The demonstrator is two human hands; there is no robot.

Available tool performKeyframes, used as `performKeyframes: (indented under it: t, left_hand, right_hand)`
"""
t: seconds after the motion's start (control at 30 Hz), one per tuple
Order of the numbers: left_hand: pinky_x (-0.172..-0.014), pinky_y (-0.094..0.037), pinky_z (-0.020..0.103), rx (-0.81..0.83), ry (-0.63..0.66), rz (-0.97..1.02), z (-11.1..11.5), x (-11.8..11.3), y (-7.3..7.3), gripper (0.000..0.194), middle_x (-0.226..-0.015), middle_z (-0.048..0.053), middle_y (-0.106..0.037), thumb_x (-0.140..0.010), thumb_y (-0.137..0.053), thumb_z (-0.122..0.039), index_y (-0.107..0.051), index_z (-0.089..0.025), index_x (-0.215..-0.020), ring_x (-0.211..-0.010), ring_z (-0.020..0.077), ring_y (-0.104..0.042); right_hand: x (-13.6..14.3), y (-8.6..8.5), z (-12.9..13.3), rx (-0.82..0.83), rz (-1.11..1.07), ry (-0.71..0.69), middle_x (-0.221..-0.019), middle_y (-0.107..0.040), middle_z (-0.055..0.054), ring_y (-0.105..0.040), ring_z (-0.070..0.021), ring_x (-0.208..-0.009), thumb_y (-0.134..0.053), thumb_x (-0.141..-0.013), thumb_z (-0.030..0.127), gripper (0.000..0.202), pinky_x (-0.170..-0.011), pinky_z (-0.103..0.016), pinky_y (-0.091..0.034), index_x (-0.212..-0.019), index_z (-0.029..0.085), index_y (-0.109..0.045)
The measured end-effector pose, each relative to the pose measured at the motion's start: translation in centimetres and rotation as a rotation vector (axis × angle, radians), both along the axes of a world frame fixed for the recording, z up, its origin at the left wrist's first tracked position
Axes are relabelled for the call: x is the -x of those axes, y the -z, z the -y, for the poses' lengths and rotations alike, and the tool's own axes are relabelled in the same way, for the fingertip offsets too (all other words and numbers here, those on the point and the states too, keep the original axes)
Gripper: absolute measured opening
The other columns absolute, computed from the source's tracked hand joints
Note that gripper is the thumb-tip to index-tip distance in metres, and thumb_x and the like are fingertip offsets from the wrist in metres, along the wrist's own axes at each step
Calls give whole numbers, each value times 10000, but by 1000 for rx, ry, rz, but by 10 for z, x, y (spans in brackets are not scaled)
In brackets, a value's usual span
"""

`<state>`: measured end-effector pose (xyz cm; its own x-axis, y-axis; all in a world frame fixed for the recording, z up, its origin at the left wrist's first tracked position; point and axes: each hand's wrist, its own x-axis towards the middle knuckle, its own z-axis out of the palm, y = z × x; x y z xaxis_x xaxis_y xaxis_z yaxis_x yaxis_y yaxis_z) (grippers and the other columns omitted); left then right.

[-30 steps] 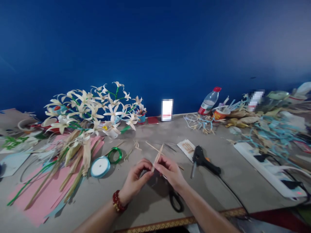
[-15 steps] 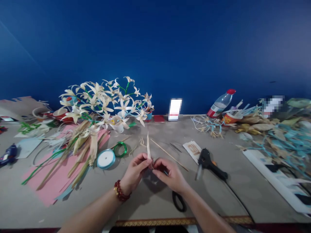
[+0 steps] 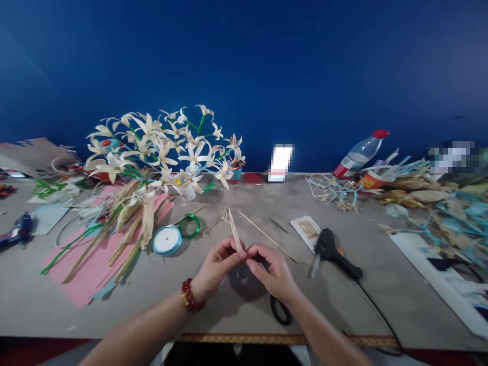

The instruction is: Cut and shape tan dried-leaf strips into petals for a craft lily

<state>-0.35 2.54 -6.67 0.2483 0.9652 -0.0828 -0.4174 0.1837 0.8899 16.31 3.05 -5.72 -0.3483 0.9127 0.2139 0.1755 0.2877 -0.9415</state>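
A thin pale husk strip (image 3: 235, 230) stands up from between my two hands, over the middle of the grey table. My left hand (image 3: 221, 265), with a red bead bracelet on its wrist, pinches the lower part of the strip. The fingers of my right hand (image 3: 271, 269) are closed at the strip's bottom end and touch the left fingertips. A dark object shows in the right palm, mostly hidden. Black scissor handles (image 3: 281, 311) show just below that hand.
White husk flowers (image 3: 194, 157) stand at the back left, near pink paper (image 3: 82, 259) with dried husks. Ribbon spools (image 3: 166, 240) and a thin stick (image 3: 267, 236) lie beyond my hands. A black glue gun (image 3: 335, 254), bottle (image 3: 360, 155) and power strip (image 3: 430, 274) are rightward.
The strip has tilted, its tip now leaning left. Both hands have shifted slightly right and drawn together at its base. The camera view has moved a little.
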Motion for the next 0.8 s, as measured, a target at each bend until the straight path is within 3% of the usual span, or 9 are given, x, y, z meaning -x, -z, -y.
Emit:
performKeyframes:
  t: [0.17, 0.33, 0.57, 0.8]
  left_hand:
    - [-693, -426, 232, 127, 75, 71, 3, -1, -8, 152, -731, 4, -609, -766, -772, -259, -682, -142, -805, -678, 113, -547]
    - [-698, -433, 239, 177, 111, 121, 4, -1, -11, 153, -733, 12, -624, -769, -767, -259, -680, -137, -803, -667, 114, -559]
    - [-689, -433, 218, 218, 55, 154, 2, -1, -11, 173, -741, 5, -616, -725, -806, -248, -689, -131, -776, -675, 105, -560]
    - [-649, -439, 213, 185, 36, 181, -3, 5, -9, 187, -758, -1, -599, -742, -789, -252, -641, -138, -732, -624, 86, -540]
  right_hand:
    - [-1, -1, -1, 98, -138, -62, -586, -525, 29, -460, -112, -563, -559, -771, 189, 150, -559, -224, -372, -622, 186, -549]
    - [-4, -4, 0, 251, -224, -119, -612, -536, 24, -475, -115, -559, -524, -769, 192, 103, -546, -223, -394, -674, 189, -564]
    - [-1, -7, 2, 56, -33, -54, -630, -560, 15, -502, -134, -601, -580, -819, 246, 153, -591, -246, -402, -674, 201, -565]
    - [-10, -7, 0, 86, -6, -111, -625, -578, 4, -518, -141, -594, -546, -790, 234, 143, -580, -252, -404, -658, 198, -589]
